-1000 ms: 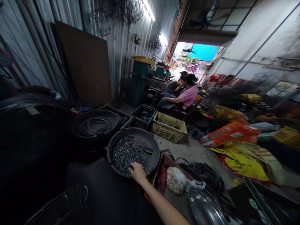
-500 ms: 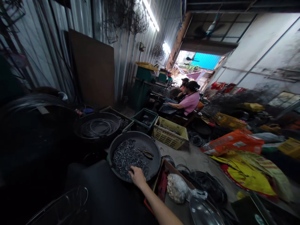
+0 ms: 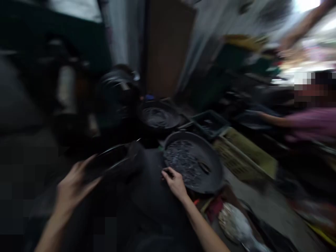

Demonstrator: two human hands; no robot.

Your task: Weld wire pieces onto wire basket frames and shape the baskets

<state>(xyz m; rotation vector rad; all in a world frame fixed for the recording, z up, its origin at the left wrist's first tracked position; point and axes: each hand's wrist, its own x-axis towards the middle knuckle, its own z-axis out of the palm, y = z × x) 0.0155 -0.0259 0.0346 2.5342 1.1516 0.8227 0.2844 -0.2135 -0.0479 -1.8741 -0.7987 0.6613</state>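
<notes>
My left hand is at the lower left, blurred, with thumb and fingers bent around the near end of a thin wire frame. The frame's far part lies over a dark surface. My right hand is closed in a pinch beside the near-left rim of a round dark pan. Something small and dark shows at its fingertips, too blurred to name. In the pan lies a heap of small bent metal pieces, with a pair of pliers to their right.
Behind the pan are a second pan with coiled wire, a green crate and a yellow crate. A plastic bag lies at the lower right. A person in a pink top sits at the far right.
The view has swung left. My right hand has left the metal pieces and moved to the pan's left side. My left hand has come into view at the wire frame, which is higher in view.
</notes>
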